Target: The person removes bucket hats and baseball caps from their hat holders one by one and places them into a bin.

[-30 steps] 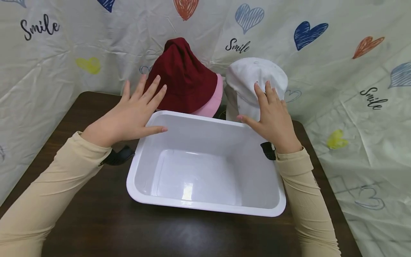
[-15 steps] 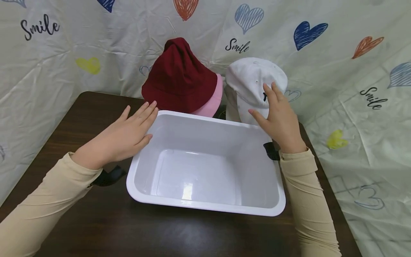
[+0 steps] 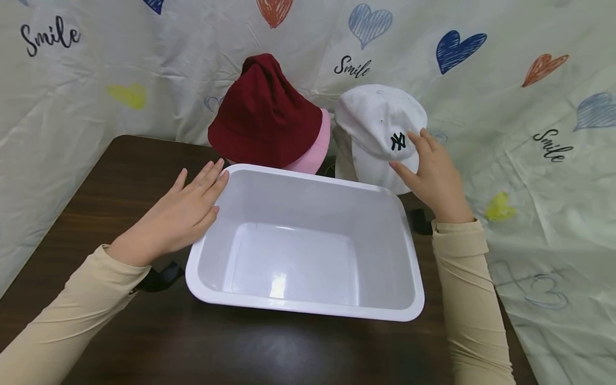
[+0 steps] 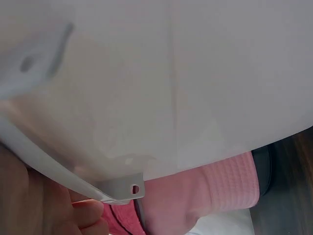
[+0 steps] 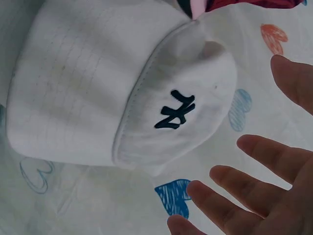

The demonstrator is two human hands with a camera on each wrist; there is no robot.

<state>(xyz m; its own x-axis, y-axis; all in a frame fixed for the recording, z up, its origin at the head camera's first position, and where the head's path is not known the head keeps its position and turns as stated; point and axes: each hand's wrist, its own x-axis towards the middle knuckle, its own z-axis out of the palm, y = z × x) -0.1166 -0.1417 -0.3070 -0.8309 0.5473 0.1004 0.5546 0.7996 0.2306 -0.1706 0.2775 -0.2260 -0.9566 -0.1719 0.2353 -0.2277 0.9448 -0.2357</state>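
Observation:
A white rectangular tub [image 3: 308, 312] stands on the dark table, nothing inside it. My left hand [image 3: 175, 216] is at its upper left corner, fingers straight over the rim; in the left wrist view the fingers [image 4: 88, 213] are beside the tub's outer wall [image 4: 220, 88]. Whether they touch the rim I cannot tell. My right hand [image 3: 433, 176] is spread beside the white cap [image 3: 380, 117] with a black NY logo. The right wrist view shows a gap between the right hand [image 5: 264, 191] and the cap [image 5: 195, 112].
Behind the tub, a dark red bucket hat [image 3: 269, 117] overlaps a pink hat [image 3: 315, 149], left of the white cap. A cloth [image 3: 529, 214] printed with hearts and "Smile" hangs behind the table [image 3: 144, 331]. Black straps are at both wrists.
My left hand has drawn back from before the red hat, down to the tub's corner, its fingers closer together. My right hand has moved right, uncovering the cap's logo. The view has shifted slightly.

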